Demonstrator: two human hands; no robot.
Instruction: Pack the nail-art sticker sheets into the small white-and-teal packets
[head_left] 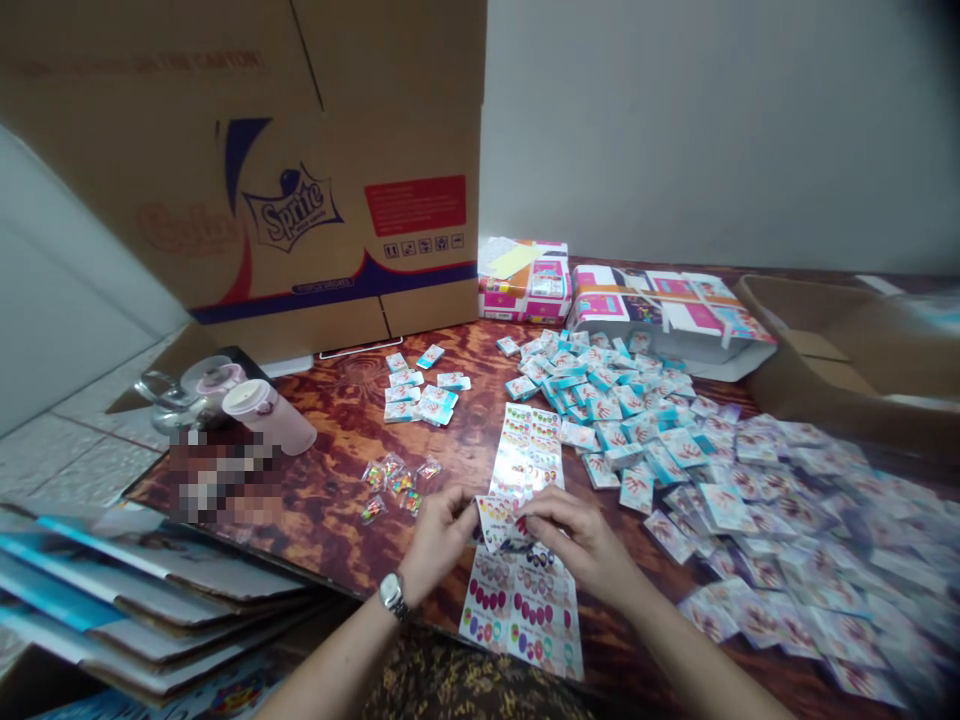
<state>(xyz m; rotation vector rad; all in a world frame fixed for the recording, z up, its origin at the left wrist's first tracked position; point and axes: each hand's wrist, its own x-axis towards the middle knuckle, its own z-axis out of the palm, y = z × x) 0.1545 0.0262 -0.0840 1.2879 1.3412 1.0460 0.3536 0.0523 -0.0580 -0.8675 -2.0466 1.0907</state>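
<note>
A small printed sticker piece (496, 520) is held between both hands above the table. My left hand (442, 535) pinches its left edge, with a watch on that wrist. My right hand (574, 535) has its thumb and fingers closed on the right side of the piece. Under the hands, a long sticker sheet (521, 620) with rows of colourful ovals lies on the dark red wooden table (330, 500). Its far part extends beyond the hands. Several small candy packets (392, 478) lie left of the sheet.
Small blue-white boxes (637, 400) and many purple-white packets (787, 540) spread across the right. A large carton (337, 150) stands behind. Pink cartons (525, 285) sit at the back. Pink cup (274, 415) stands left; flattened cardboard (150, 590) is stacked lower left.
</note>
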